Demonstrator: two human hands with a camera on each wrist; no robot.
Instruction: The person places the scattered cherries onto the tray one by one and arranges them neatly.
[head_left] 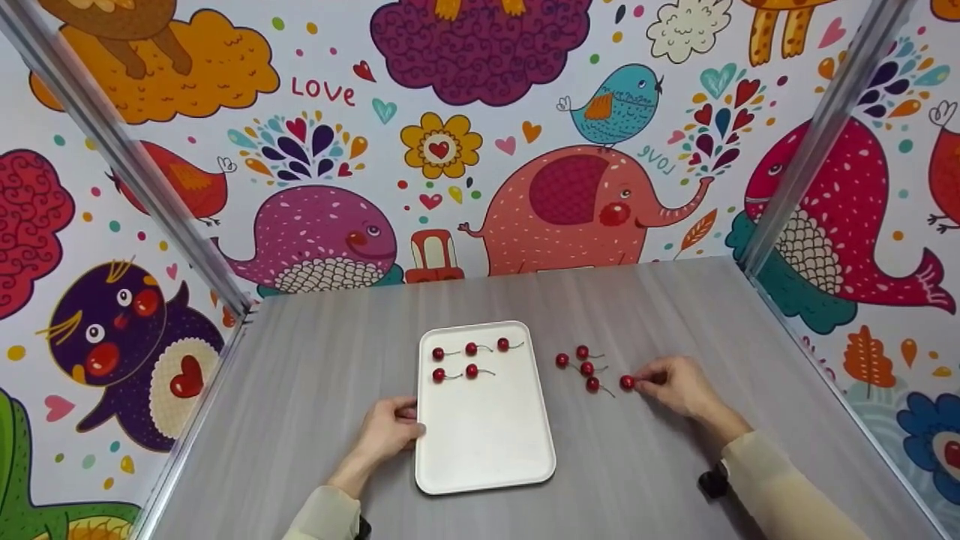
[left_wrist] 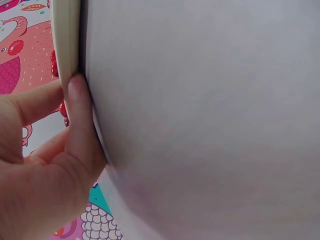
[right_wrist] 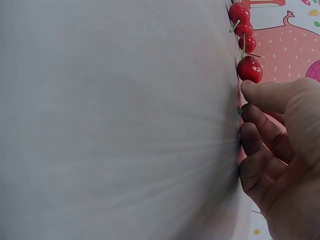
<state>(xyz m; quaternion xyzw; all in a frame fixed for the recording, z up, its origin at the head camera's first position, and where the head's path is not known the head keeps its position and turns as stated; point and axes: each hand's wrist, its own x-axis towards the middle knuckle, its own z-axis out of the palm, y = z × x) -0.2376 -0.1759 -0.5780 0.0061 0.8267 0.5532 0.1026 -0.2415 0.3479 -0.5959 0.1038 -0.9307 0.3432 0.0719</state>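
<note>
Cartoon wall: a printed mural (head_left: pixel 442 255) meets the tabletop's far edge.
Wood-grain tabletop: the grey surface (head_left: pixel 292 390) carries the tray and the loose cherries.
White tray: it (head_left: pixel 487 435) lies flat, rounded corners, raised rim; it looks stiff and light, and likely steadies best by a side rim.
Left hand: it (head_left: pixel 388 433) grips the tray's left edge, thumb and fingers either side of the rim.
Right hand: it (head_left: pixel 679 384) is bent to a pinch, thumb and forefinger on the stem side of one cherry, well apart from the tray's right edge.
Tray cherries: five red cherries (head_left: pixel 471 371) sit toward the far left corner, three along the far edge, two in a row nearer.
Loose cherries: four (head_left: pixel 587 368) cluster on the tabletop, beside the far half of the tray's right edge.
Pinched cherry: it (head_left: pixel 626 382) is at tabletop level, right of that cluster; glossy and round, it probably feels light and slippery and rolls readily.
Stems: thin (head_left: pixel 515 346), perhaps fragile; a gentle hold near the fruit seems safest.
</note>
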